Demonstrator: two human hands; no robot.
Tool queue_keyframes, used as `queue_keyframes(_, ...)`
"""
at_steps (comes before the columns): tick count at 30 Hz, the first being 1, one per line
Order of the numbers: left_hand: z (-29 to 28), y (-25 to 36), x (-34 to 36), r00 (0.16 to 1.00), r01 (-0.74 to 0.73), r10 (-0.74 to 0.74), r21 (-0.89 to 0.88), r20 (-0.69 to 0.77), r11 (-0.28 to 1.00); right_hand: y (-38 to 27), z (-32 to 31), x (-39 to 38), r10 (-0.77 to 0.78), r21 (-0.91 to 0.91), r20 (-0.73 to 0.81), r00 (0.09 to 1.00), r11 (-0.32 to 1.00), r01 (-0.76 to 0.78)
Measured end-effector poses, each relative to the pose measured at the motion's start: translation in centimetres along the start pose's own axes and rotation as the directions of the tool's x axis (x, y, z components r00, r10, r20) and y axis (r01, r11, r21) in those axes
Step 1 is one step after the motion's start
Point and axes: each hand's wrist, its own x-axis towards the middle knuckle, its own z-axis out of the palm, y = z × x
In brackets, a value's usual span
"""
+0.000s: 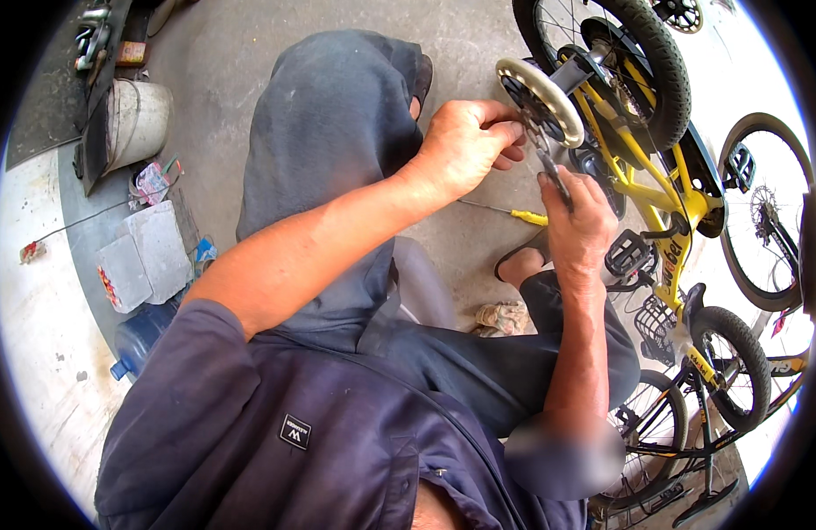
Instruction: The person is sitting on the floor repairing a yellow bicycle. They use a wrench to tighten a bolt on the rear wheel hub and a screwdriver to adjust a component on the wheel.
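A yellow child's bicycle (642, 199) lies tipped over on my right, its front and rear tyres off to the sides. On its near side sticks out a small training wheel (567, 115) with a pale rim and dark spokes. My left hand (468, 146) is at the wheel's lower left edge, thumb and fingers pinched together by the hub; what is between them is too small to make out. My right hand (577, 225) grips a slim dark metal wrench (554, 172), its tip pointing up to the hub beside my left fingertips.
On the floor below my hands lies a yellow-handled screwdriver (527, 216); nearer me is a crumpled work glove (503, 318). More bicycles stand at right, with a tyre (766, 212). At left are a pale bucket (141, 124), grey slabs (156, 252) and a blue water jug (144, 340).
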Motion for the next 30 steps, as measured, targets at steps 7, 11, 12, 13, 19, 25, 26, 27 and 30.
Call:
queue_keyframes(7,0.2,0.0,0.0,0.998,-0.057,0.058,0.033,-0.023,0.998,0.8,0.0,0.7,-0.087,-0.045,-0.042,0.995,0.995,0.085)
queue_keyframes(11,0.3,0.1,0.1,0.998,-0.045,0.047,0.046,-0.035,0.998,1.1,0.3,0.7,-0.039,-0.032,-0.063,0.997,0.999,0.037)
queue_keyframes(12,0.3,0.2,0.1,0.998,-0.042,0.044,0.046,-0.039,0.998,1.0,0.3,0.7,-0.028,-0.032,-0.063,0.998,0.999,0.026)
queue_keyframes(13,0.4,0.2,0.1,0.998,-0.038,0.040,0.046,-0.043,0.998,0.9,0.4,0.7,-0.016,-0.032,-0.064,0.998,0.999,0.014)
queue_keyframes(19,0.2,0.0,0.5,0.996,-0.033,0.034,0.019,-0.077,0.999,0.9,1.2,0.8,0.051,-0.024,-0.033,0.998,0.998,-0.052)
queue_keyframes(25,0.5,0.1,0.4,0.997,0.004,-0.006,-0.038,-0.077,0.999,1.6,1.0,1.0,0.031,-0.029,-0.126,0.991,0.999,-0.035)
queue_keyframes(26,0.6,0.1,0.4,0.997,0.004,-0.007,-0.037,-0.078,0.999,1.6,0.9,0.9,0.048,-0.021,-0.140,0.989,0.998,-0.051)
queue_keyframes(27,0.7,0.2,0.4,0.997,0.005,-0.008,-0.035,-0.077,0.999,1.5,0.8,1.0,0.031,-0.034,-0.146,0.989,0.999,-0.036)
queue_keyframes(30,0.6,0.2,0.3,0.997,-0.004,0.002,-0.027,-0.081,1.000,1.5,0.8,0.8,-0.025,-0.065,-0.162,0.986,0.998,0.015)
